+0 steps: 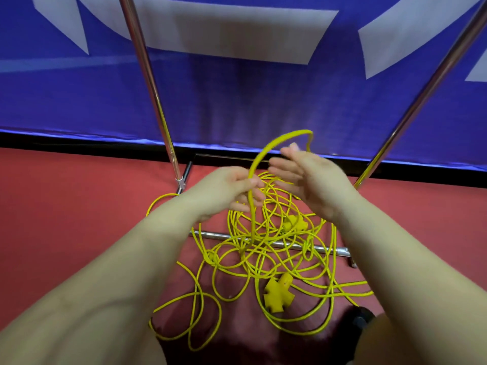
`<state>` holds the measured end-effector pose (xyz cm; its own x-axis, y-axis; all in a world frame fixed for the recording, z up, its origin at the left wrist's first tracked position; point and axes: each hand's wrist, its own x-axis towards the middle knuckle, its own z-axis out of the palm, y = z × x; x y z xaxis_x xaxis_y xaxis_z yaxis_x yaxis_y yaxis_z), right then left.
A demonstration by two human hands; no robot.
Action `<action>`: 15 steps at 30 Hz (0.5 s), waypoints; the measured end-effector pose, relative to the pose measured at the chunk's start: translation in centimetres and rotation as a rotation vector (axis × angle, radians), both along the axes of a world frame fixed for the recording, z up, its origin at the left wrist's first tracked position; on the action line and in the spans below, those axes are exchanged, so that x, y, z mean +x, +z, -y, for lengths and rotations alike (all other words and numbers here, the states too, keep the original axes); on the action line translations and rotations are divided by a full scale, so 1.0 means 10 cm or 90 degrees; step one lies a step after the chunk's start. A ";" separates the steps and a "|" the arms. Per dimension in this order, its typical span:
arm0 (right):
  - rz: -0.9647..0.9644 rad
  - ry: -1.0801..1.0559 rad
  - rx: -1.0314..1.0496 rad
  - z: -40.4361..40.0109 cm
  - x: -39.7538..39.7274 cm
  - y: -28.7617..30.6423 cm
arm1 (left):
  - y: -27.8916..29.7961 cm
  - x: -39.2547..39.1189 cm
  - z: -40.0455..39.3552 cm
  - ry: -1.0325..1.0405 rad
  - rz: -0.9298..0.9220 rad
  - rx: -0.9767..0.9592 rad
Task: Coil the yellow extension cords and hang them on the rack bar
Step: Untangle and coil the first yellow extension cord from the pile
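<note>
Yellow extension cords (263,259) heaped in tangle on red floor (66,219), draped over rack's low crossbar (329,250).
Three-way socket block (278,293) nearest, inside loops: likely to catch when cord is pulled.
Left hand (226,191) grip pinches raised loop (266,151).
Right hand (308,175) grip released, fingers straight beside loop (blurred).
Loop could slip, knot tighten.
Chrome rack uprights (147,83) flank pile; hanging bar out of view.
Blue banner (237,96) behind.

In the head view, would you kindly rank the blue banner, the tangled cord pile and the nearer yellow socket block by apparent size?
1. blue banner
2. tangled cord pile
3. nearer yellow socket block
</note>
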<state>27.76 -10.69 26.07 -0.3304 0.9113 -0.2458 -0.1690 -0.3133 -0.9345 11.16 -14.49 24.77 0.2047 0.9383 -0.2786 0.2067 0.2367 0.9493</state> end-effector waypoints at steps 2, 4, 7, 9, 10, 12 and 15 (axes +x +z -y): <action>0.214 0.156 0.074 0.09 -0.01 -0.09 | 0.07 -0.02 -0.02 0.099 0.142 -0.001; 0.383 0.300 0.172 0.18 -0.04 -0.18 | 0.12 -0.05 -0.03 0.183 0.246 -0.002; 0.426 0.305 0.255 0.21 -0.08 -0.20 | 0.13 -0.05 -0.04 0.217 0.325 -0.003; 0.399 0.263 0.257 0.18 -0.06 -0.16 | 0.10 -0.03 -0.06 0.192 0.350 -0.001; 0.361 0.231 0.240 0.17 -0.05 -0.13 | 0.08 -0.03 -0.07 0.163 0.318 0.004; 0.260 0.144 0.190 0.13 0.01 -0.04 | 0.01 -0.02 -0.06 0.058 0.142 0.031; 0.126 0.012 0.110 0.06 0.11 0.08 | -0.11 0.05 -0.01 -0.106 -0.090 0.054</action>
